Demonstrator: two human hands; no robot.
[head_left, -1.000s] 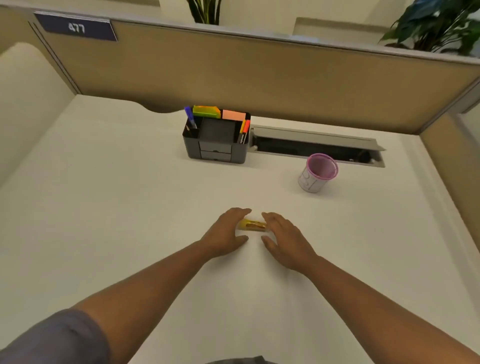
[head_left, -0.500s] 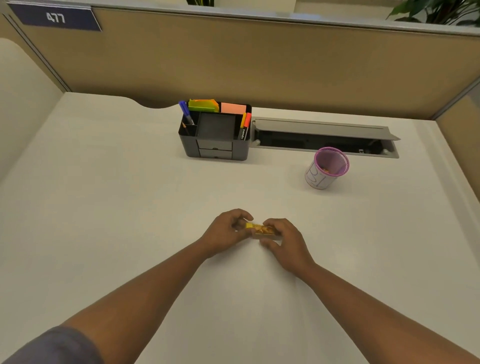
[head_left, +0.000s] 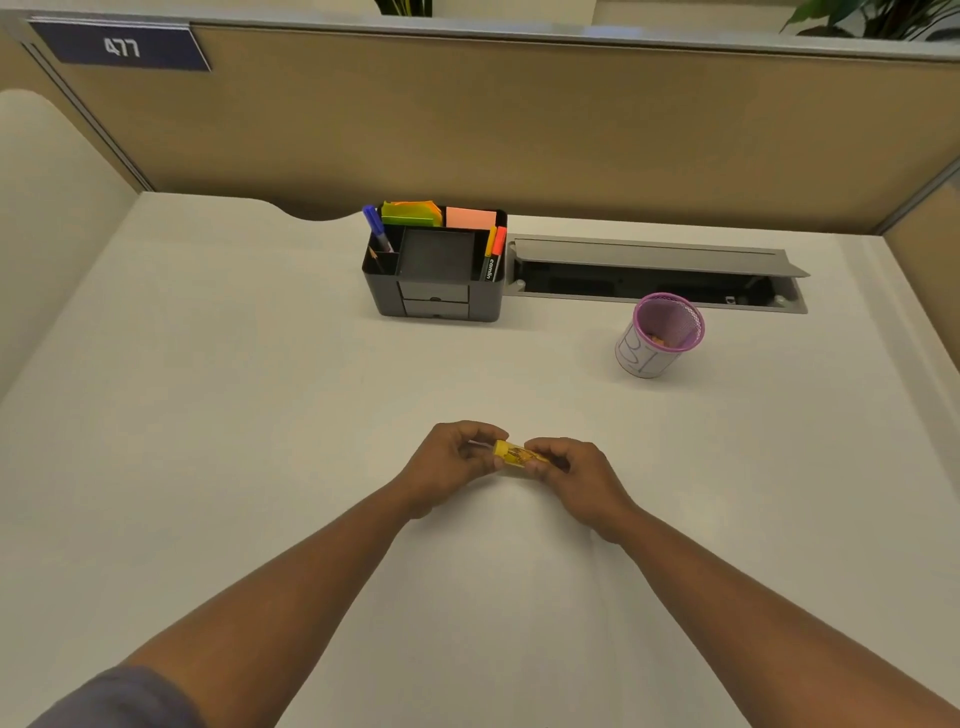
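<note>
A small yellow tube-shaped object (head_left: 511, 453) with dark print lies crosswise between my two hands, just above the white desk (head_left: 208, 415). My left hand (head_left: 449, 462) pinches its left end, where a thin white part sticks out. My right hand (head_left: 574, 475) curls its fingers round the right end. Most of the object is hidden by my fingers.
A dark desk organiser (head_left: 435, 267) with pens, markers and sticky notes stands at the back centre. Right of it lies an open cable tray (head_left: 654, 273). A purple mesh cup (head_left: 658, 335) stands in front of the tray. A tan partition (head_left: 519, 135) closes the back.
My hands went from lying flat beside the yellow object to gripping it at both ends and lifting it slightly. The camera view shifted a little.
</note>
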